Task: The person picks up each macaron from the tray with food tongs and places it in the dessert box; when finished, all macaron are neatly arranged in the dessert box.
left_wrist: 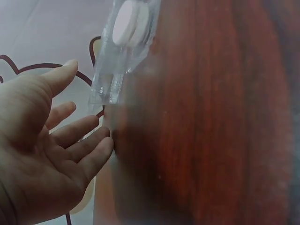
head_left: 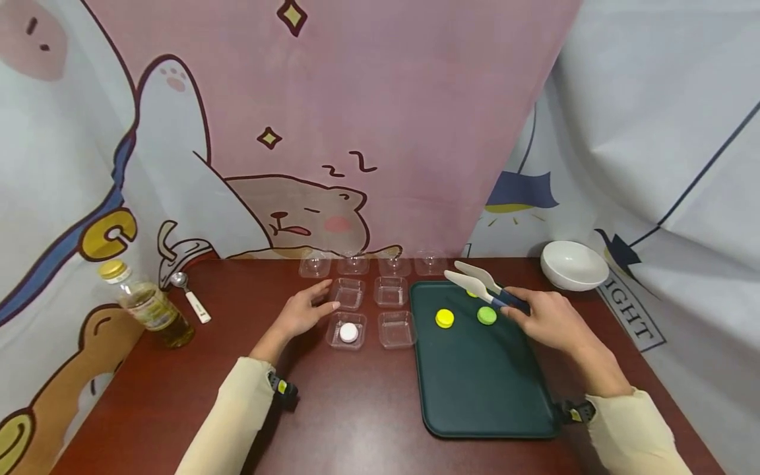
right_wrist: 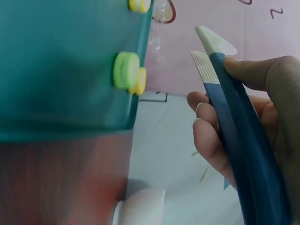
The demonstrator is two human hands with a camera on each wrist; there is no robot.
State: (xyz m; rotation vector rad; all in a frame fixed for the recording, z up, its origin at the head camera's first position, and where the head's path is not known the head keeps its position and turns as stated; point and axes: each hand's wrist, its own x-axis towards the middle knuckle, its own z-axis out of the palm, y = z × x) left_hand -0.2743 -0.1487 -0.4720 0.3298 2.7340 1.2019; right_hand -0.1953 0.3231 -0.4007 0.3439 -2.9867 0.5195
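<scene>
My right hand [head_left: 549,318] holds a pair of tongs [right_wrist: 234,122] with blue handles and pale tips, above the far right of a dark green tray [head_left: 481,382]. Nothing shows between the tips. Below them on the tray are a green macaron [head_left: 487,316], a yellow macaron [head_left: 444,318] and another yellow one [head_left: 471,293], partly covered by the tongs. At left, my left hand [head_left: 301,311] has its fingers loosely spread beside a clear plastic box [head_left: 348,294]. In front of that box, a white macaron [head_left: 348,332] sits in another clear box [head_left: 334,340].
Two more clear boxes [head_left: 390,292] stand left of the tray, with several clear lids [head_left: 354,264] along the back. A white bowl [head_left: 574,265] is at back right. An oil bottle [head_left: 156,310] and a small scoop [head_left: 191,298] lie toward the left.
</scene>
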